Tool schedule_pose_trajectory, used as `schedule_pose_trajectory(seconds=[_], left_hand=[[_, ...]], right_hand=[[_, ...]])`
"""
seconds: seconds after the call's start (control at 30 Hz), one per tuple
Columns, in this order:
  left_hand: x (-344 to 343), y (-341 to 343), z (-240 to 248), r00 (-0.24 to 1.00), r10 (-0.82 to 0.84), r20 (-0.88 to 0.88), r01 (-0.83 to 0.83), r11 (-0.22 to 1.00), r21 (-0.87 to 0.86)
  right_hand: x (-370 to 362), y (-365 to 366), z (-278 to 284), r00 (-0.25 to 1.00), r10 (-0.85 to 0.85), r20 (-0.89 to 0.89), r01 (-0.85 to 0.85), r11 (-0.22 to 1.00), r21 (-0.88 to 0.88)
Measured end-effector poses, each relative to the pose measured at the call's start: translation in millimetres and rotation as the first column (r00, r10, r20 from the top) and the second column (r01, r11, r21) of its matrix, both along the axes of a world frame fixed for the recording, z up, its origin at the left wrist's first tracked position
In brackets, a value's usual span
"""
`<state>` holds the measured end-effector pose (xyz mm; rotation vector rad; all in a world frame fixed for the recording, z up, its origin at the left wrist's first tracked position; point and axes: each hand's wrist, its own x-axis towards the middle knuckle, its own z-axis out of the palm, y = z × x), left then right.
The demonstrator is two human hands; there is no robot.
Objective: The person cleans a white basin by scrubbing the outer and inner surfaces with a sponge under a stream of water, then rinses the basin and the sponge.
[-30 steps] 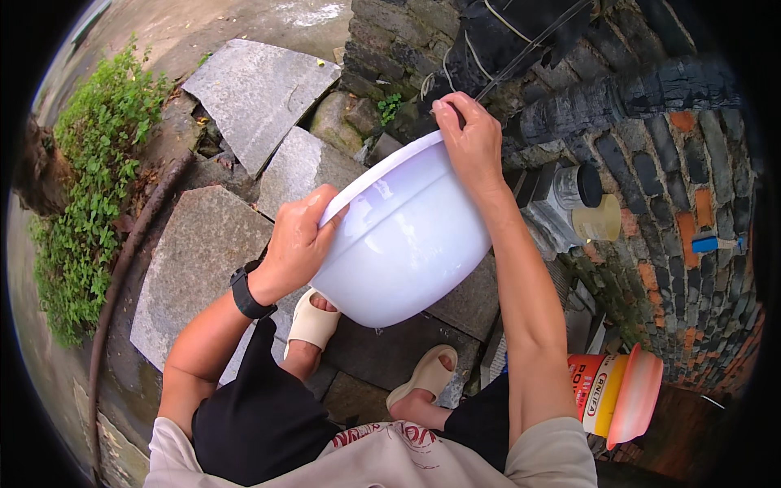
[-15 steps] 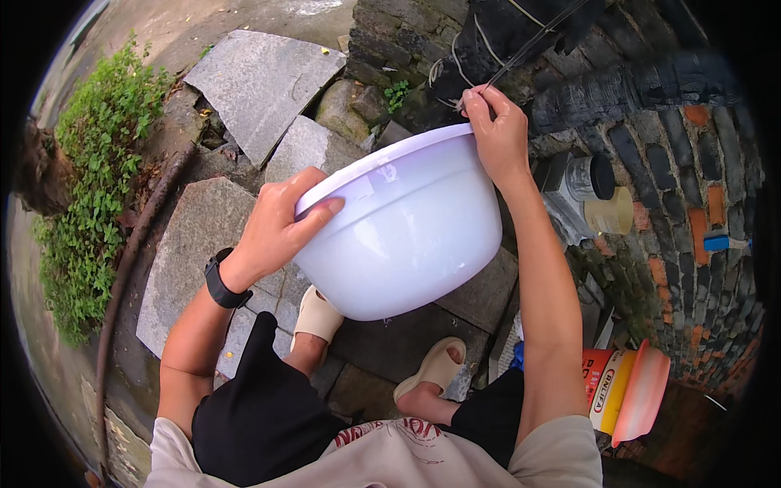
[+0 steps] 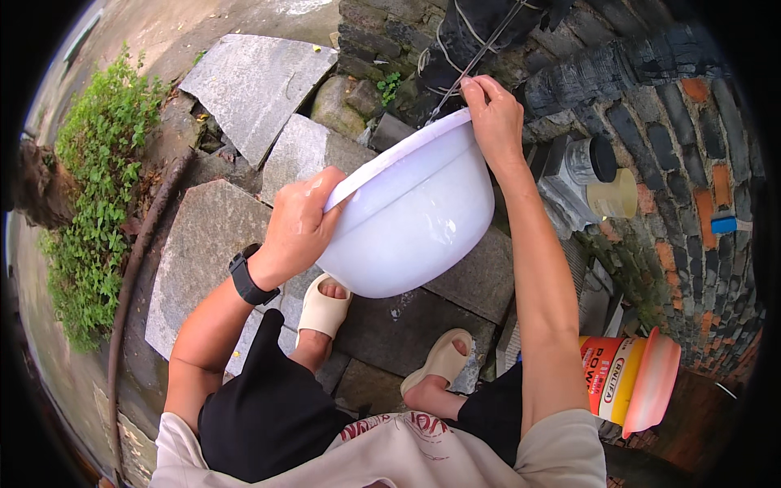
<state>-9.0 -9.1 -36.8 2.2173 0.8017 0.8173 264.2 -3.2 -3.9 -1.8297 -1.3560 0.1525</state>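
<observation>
A white plastic basin (image 3: 411, 224) hangs tilted in front of me, its wet, shiny outside toward me and its opening turned away, so the inside is hidden. My left hand (image 3: 301, 220) is closed on the left part of its rim, with a black watch on that wrist. At the basin's upper right edge, my right hand (image 3: 495, 122) is closed on the rim. A thin wire-like line (image 3: 498, 34) runs past its fingertips; whether they touch it I cannot tell. Small water drops (image 3: 396, 313) show beneath the basin.
Grey stone slabs (image 3: 207, 244) pave the ground around my sandals (image 3: 325, 311). To the right, a brick wall (image 3: 663, 179) rises beside clear and yellowish containers (image 3: 612, 193). An orange and yellow tub (image 3: 622, 378) stands at lower right. A rusty pipe (image 3: 138, 276) and green plants (image 3: 98, 195) lie left.
The basin has moved slightly up and tipped further, and its left side has shifted right with my left hand. Drops now show below it. Both hands keep their hold.
</observation>
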Motion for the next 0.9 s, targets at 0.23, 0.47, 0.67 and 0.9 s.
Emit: schedule_pose_trajectory(seconds=[0.23,0.47,0.67,0.9], left_hand=[[-8,-8,-6,0.998,0.053,0.022,-0.053,0.998,-0.021],[-2,-9,-10,0.998,0.045,0.034,-0.044,0.999,-0.007],[-22,-10,-7,0.998,0.03,-0.061,-0.03,1.0,0.0],[-20,-11,-6,0.997,0.025,-0.076,-0.024,0.999,0.022]], right_hand=[[-82,-27,9,0.82,0.467,0.332,-0.542,0.821,0.183],[24,3,0,0.992,0.096,0.085,-0.064,0.945,-0.32],[-62,-27,28,0.86,0.469,0.203,-0.445,0.882,-0.153],[-1,-38,8,0.993,0.093,0.074,-0.075,0.973,-0.217]])
